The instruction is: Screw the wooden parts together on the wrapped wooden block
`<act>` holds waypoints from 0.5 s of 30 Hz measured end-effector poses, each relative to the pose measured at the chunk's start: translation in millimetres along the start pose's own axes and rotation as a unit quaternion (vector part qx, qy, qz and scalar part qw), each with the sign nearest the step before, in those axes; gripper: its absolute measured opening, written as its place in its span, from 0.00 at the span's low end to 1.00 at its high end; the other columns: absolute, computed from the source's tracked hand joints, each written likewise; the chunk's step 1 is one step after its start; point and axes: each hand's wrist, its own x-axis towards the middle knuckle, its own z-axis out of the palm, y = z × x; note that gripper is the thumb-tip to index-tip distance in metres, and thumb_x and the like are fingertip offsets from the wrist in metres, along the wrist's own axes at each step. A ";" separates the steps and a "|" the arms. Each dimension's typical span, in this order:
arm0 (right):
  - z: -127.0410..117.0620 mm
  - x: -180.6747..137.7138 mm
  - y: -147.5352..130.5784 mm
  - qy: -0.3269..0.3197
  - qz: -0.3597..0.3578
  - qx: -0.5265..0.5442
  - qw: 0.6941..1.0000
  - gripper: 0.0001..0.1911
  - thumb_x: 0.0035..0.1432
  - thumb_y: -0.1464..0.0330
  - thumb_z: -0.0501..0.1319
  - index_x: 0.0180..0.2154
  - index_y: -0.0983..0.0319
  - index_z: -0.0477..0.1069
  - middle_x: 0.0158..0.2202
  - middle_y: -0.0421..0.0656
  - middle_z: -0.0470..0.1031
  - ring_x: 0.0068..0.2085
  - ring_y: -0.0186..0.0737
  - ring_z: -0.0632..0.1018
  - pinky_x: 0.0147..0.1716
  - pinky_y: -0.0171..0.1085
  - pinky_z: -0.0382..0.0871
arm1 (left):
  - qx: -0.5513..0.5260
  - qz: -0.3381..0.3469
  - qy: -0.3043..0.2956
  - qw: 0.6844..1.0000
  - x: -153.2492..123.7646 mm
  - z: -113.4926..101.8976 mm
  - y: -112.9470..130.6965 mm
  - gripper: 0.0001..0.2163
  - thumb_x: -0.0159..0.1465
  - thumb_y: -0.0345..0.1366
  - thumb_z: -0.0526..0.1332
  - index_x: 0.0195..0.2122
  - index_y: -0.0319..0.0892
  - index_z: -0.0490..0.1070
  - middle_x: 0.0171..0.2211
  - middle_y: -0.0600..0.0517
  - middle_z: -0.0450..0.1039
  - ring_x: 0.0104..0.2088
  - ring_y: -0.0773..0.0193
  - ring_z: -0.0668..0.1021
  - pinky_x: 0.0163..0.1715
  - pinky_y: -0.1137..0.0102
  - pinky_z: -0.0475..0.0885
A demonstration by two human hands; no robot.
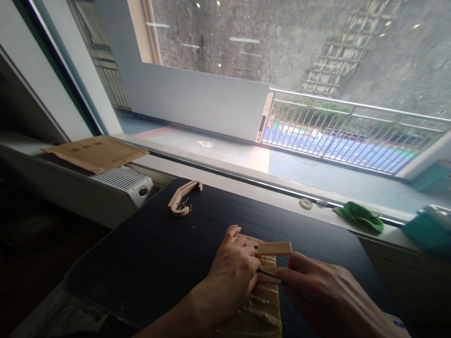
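My left hand (236, 265) is closed over a pale wooden piece (275, 249), pressing it onto a block wrapped in yellowish tape (262, 312). A dark round hole or dot marks the wood beside my fingers, and a flat end sticks out to the right. Just below, a second narrow wooden part (269, 279) shows, partly hidden. In my closed right hand (310, 281) is a thin dark metal tool (267, 272), its shaft running left toward my left fingers. Its handle is hidden in my grip, so its exact kind cannot be told.
A curved wooden piece (183, 191) lies on the black table (148, 253) with several small metal bits by it. Along the windowsill are a tape roll (306, 203), a green cloth (362, 218) and a teal box (428, 230). A brown envelope (98, 152) rests on the radiator (123, 180).
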 end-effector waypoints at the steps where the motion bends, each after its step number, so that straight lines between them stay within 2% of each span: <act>1: -0.7 2.0 0.6 -0.009 -0.010 -0.013 1.000 0.12 0.56 0.70 0.53 0.33 0.55 0.75 0.27 0.41 0.73 0.26 0.33 0.73 0.23 0.29 0.61 | 0.003 0.000 -0.005 1.000 0.3 0.2 -0.3 0.05 0.58 0.34 0.59 0.26 0.44 0.72 0.28 0.56 0.73 0.37 0.64 0.70 0.58 0.57 0.43; 6: -9.6 22.6 2.1 -0.109 -0.072 -0.089 0.987 0.11 0.55 0.76 0.54 0.32 0.58 0.73 0.29 0.39 0.70 0.26 0.29 0.68 0.25 0.30 0.55 | 0.011 -0.010 -0.017 1.000 2.0 2.9 -1.7 0.05 0.58 0.36 0.60 0.26 0.46 0.73 0.28 0.56 0.73 0.38 0.63 0.70 0.57 0.55 0.44; 11: -31.9 54.7 -11.8 -0.249 -0.051 -0.134 0.958 0.10 0.54 0.76 0.55 0.27 0.63 0.74 0.27 0.40 0.70 0.23 0.29 0.65 0.23 0.32 0.51 | 0.001 -0.017 -0.008 1.000 2.1 4.2 0.3 0.04 0.58 0.34 0.60 0.27 0.48 0.73 0.27 0.57 0.72 0.37 0.63 0.69 0.57 0.55 0.45; 15: -43.1 71.3 -21.9 -0.287 -0.067 -0.147 0.944 0.08 0.51 0.77 0.58 0.27 0.64 0.75 0.29 0.42 0.73 0.26 0.30 0.68 0.25 0.31 0.54 | -0.010 -0.026 -0.002 1.000 1.4 -0.1 2.4 0.03 0.56 0.32 0.61 0.28 0.48 0.73 0.27 0.58 0.71 0.37 0.65 0.70 0.57 0.56 0.45</act>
